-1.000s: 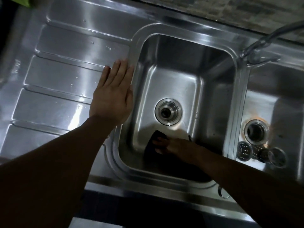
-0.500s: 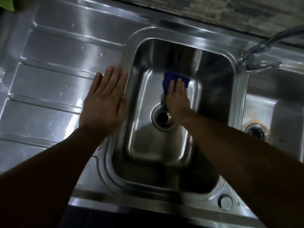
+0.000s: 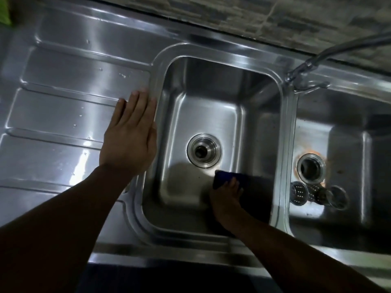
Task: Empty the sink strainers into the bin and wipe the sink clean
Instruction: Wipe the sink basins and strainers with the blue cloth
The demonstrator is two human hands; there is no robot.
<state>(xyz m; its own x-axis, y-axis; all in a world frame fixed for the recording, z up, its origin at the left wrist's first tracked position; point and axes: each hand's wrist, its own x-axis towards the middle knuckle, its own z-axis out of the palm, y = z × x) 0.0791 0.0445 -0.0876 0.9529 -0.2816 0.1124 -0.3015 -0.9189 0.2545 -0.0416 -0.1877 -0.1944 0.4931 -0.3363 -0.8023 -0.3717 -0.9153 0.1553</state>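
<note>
Right hand [image 3: 225, 199] low in the stainless steel sink basin [image 3: 203, 115], fingers pressed on a dark blue cloth [image 3: 224, 179] just near-right of the round steel drain [image 3: 203, 150]. Left hand [image 3: 129, 140] flat and spread wide on the ribbed steel draining board [image 3: 63, 111], touching the basin's left rim. Right of the drain, in the second basin [image 3: 349, 144], two perforated steel strainers [image 3: 313, 192] lying beside its rust-ringed drain hole [image 3: 311, 168]. Beyond, curved chrome tap [image 3: 313, 62].

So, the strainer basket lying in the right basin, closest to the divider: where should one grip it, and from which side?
Probably from above. The left strainer basket lies on its side just near of the right drain, its perforated wall exposed. Pinch across that round wall with thumb and fingers; another strainer lies close on its right, so come in from the divider side.
</note>
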